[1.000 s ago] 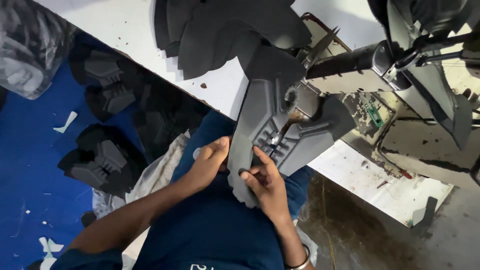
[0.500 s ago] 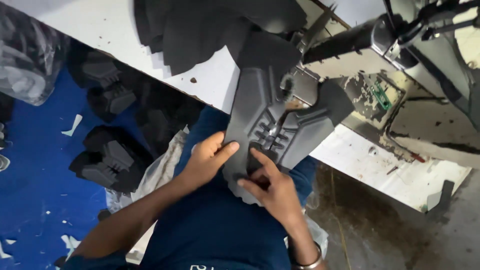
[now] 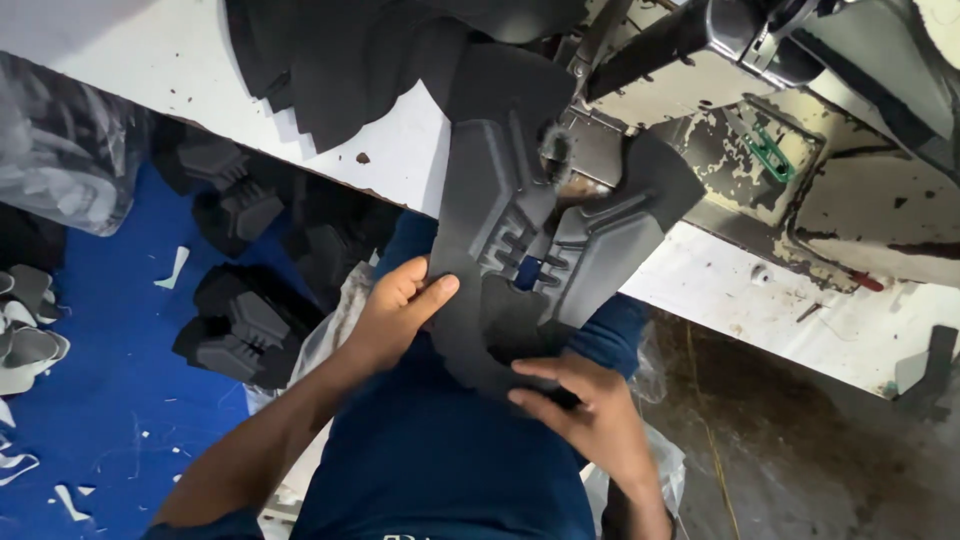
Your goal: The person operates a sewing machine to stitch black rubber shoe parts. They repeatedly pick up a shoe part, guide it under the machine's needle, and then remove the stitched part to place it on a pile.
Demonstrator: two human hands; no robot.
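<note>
A dark grey moulded shoe-upper piece (image 3: 520,230) with raised ribs lies from the sewing machine bed down over my lap. My left hand (image 3: 400,310) grips its left edge, thumb on top. Holding the lower end from below is my right hand (image 3: 585,415), fingers spread along the edge. The piece's top end sits under the sewing machine head (image 3: 700,40), by the needle area (image 3: 555,150).
A stack of black cut pieces (image 3: 350,60) rests on the white table (image 3: 130,70). Finished dark pieces (image 3: 245,320) lie piled on a blue sheet (image 3: 110,400) at left, with a clear plastic bag (image 3: 55,160). Dirty floor shows at the right.
The view has shifted closer. My hands have drawn the grey piece down toward my lap, and my right hand has slid lower along its end.
</note>
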